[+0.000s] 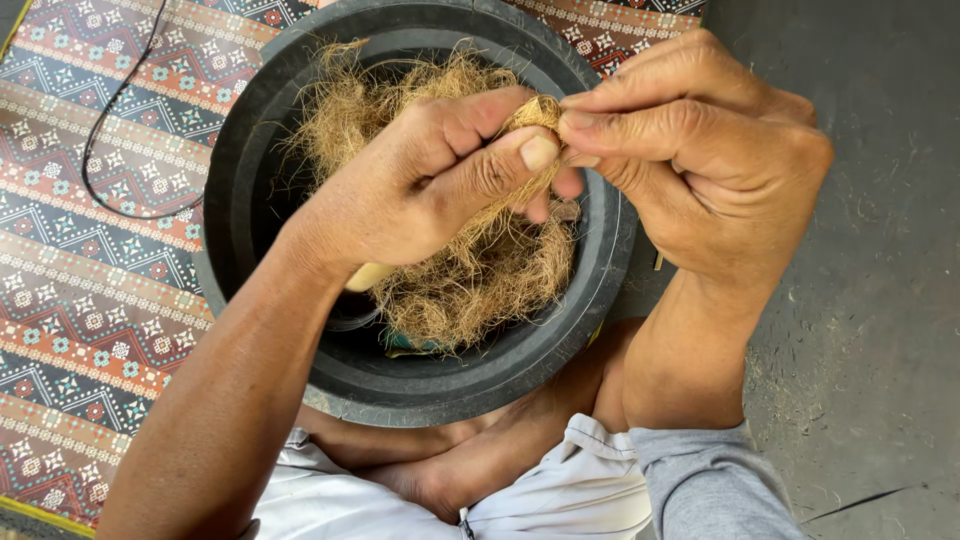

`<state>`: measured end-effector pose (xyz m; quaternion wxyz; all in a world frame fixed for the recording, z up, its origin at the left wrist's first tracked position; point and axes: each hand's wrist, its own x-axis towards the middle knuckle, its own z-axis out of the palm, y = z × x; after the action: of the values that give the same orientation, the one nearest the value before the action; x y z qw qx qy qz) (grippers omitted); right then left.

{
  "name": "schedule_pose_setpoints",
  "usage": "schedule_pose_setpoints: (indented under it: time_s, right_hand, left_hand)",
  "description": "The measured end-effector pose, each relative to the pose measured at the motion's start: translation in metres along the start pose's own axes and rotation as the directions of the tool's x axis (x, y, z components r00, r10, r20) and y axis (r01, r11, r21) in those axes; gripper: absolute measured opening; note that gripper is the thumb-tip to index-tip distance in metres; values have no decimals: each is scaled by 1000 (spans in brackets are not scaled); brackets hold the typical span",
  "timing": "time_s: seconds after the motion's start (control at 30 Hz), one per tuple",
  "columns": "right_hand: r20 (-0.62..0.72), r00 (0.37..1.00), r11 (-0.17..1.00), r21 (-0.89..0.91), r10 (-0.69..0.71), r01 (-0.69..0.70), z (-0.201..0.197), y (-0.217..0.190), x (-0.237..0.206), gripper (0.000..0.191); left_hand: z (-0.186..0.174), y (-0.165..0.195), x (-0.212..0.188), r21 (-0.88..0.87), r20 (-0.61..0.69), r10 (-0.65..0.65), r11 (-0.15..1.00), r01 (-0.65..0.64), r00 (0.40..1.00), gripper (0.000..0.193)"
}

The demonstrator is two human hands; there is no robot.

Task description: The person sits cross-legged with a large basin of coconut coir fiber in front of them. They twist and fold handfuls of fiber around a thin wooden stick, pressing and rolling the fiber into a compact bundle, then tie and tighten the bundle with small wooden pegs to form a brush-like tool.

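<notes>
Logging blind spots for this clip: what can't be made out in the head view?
- Pinched part of the fibre tuft: hidden by the left hand and right hand.
- Basin bottom: covered by loose fibre.
- Pale stick: mostly hidden under the left hand.
- Black cord: cut off at the top edge.

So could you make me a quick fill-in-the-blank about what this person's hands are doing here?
1. Both hands, left hand and right hand, pinch a tuft of brown ____.
2. The loose fibre pile lies in a round ____ basin.
3. The basin sits partly on a patterned ____.

Missing words: fibre; black; mat
</notes>
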<state>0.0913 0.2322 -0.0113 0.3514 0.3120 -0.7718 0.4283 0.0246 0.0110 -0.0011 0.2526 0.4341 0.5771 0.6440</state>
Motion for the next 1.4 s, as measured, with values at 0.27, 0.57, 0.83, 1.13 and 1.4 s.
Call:
schedule_pose_setpoints:
  time_s: [0.27, 0.57, 0.83, 1.13, 1.4]
  right_hand:
    - [5, 1000, 999, 31, 13, -13, 4, -3, 3, 17]
    - [45, 997, 998, 18, 65, -66, -1, -1, -3, 10]
    - [41, 998, 999, -13, 50, -49, -1, -2, 0, 11]
    - [13, 997, 997, -12, 72, -71, 4, -6, -1, 12]
    - [-34, 997, 996, -56, 63, -65, 15, -14, 0, 14]
  left_hand:
    - [-9, 17, -5, 261, -21, 45, 965, -38, 999, 37]
    - [-8, 11, 1, 217, -234, 136, 972, -85, 963, 29]
    - [1, 4, -9, 246, -308, 35, 968, 44, 951, 30]
    - [4, -11, -13, 206, -306, 125, 977, -63, 944, 33]
    - [12, -21, -17, 317, -364, 255, 938, -139, 896, 25]
